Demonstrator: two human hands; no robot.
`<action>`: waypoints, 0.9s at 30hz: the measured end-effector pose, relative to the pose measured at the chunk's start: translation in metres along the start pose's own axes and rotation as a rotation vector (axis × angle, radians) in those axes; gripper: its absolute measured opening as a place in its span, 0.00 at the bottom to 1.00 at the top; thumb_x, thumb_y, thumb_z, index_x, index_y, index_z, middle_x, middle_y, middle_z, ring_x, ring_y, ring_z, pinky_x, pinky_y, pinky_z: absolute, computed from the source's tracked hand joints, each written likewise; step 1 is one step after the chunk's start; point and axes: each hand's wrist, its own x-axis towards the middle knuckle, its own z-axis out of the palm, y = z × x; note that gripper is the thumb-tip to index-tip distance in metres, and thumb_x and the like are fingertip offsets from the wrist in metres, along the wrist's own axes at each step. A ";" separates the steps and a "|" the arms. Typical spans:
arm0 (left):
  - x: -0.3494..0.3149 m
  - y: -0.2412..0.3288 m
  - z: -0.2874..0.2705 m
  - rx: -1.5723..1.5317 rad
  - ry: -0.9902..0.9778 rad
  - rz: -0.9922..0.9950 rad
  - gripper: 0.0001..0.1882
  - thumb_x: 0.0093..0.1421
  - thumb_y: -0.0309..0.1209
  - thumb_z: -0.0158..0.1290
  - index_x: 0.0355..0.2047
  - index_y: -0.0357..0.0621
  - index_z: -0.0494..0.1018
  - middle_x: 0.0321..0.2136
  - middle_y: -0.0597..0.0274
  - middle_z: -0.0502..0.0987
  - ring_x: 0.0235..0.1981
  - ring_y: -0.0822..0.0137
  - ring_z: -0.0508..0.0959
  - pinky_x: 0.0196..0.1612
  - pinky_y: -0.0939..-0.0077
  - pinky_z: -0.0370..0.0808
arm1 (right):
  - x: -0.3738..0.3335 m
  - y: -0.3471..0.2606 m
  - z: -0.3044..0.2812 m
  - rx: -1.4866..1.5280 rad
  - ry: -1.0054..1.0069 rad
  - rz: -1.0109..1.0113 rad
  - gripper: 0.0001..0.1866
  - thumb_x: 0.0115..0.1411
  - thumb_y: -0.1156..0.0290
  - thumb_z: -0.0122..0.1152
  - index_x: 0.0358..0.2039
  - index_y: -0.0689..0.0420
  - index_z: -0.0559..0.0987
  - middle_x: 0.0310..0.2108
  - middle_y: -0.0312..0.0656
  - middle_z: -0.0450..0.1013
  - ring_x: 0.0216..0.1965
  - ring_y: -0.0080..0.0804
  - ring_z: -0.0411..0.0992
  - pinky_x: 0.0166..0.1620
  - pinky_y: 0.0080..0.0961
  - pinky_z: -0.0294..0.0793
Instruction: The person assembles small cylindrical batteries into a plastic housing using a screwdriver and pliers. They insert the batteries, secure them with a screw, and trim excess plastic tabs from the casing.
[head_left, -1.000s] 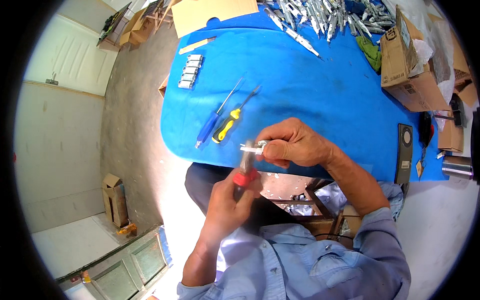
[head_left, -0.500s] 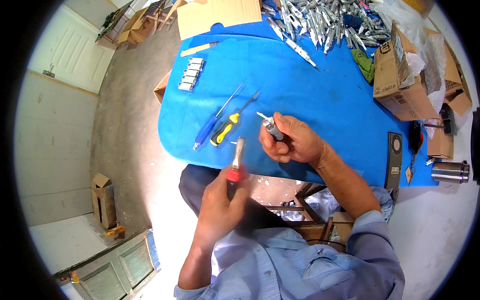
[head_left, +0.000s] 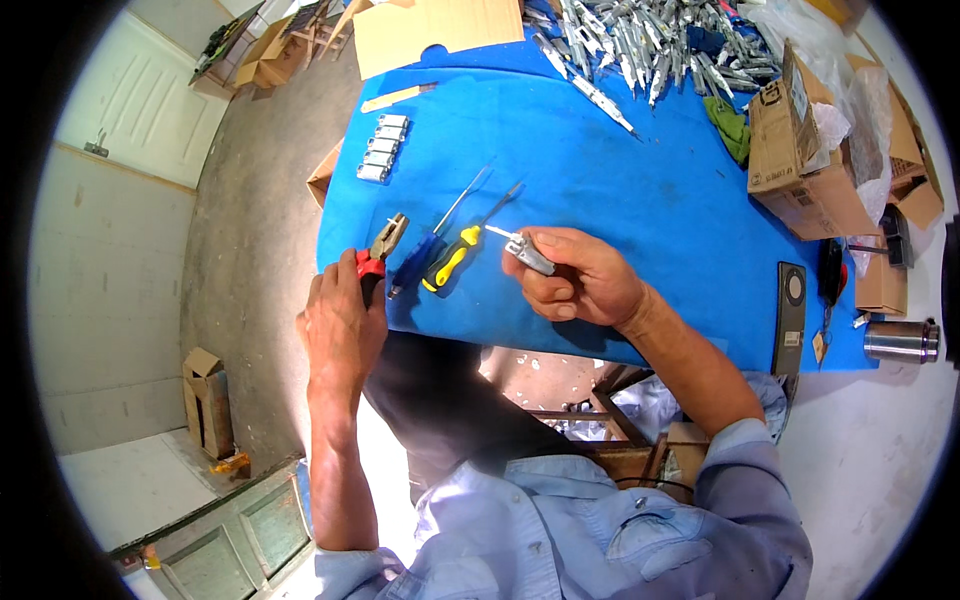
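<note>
Head view: the left hand [head_left: 343, 315] grips red-handled pliers [head_left: 388, 237] at the near-left edge of the blue cloth [head_left: 630, 180], leaving their head clear, while the right hand [head_left: 585, 278] clasps a small metal part [head_left: 531, 256], its pale tip seemingly left exposed for access. Blue [head_left: 424, 251] and yellow-black [head_left: 451, 264] screwdrivers lie between, crowding the pliers; beyond sit lined-up metal pieces [head_left: 383, 148], then heaped slender parts [head_left: 650, 50].

Your left hand [head_left: 343, 318] gripped red-handled pliers [head_left: 389, 237] at the near left edge of the blue-covered table [head_left: 600, 170], just beside a blue-handled screwdriver [head_left: 418, 258]. A yellow-and-black screwdriver [head_left: 455, 260] lay next to that one. Your right hand [head_left: 585, 275] held a small silver-grey metal part [head_left: 532, 255], its thin white tip pointing left. Beyond lay a column of silver blocks [head_left: 380, 150], a yellow utility knife [head_left: 395, 98] and a heap of slender grey-white pieces [head_left: 650, 50].
</note>
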 end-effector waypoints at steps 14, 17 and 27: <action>0.023 0.065 -0.036 -0.740 -0.015 0.235 0.18 0.59 0.21 0.63 0.51 0.43 0.79 0.45 0.54 0.81 0.39 0.62 0.83 0.38 0.73 0.80 | -0.001 0.002 -0.008 0.096 0.056 0.086 0.25 0.76 0.52 0.41 0.38 0.62 0.76 0.16 0.26 0.57 0.15 0.14 0.55 0.18 0.14 0.55; 0.026 0.075 -0.024 -0.799 0.011 0.409 0.16 0.60 0.20 0.63 0.48 0.42 0.80 0.40 0.57 0.82 0.34 0.66 0.82 0.33 0.76 0.78 | -0.002 0.000 -0.002 0.053 0.096 0.124 0.28 0.77 0.51 0.38 0.37 0.63 0.77 0.13 0.26 0.55 0.12 0.15 0.53 0.15 0.16 0.54; 0.022 0.090 -0.015 -0.727 0.032 0.421 0.04 0.60 0.18 0.61 0.34 0.38 0.77 0.28 0.57 0.77 0.22 0.64 0.78 0.25 0.72 0.73 | -0.006 -0.006 0.005 -0.268 0.164 0.055 0.31 0.77 0.48 0.37 0.34 0.64 0.77 0.14 0.30 0.60 0.14 0.17 0.57 0.18 0.18 0.60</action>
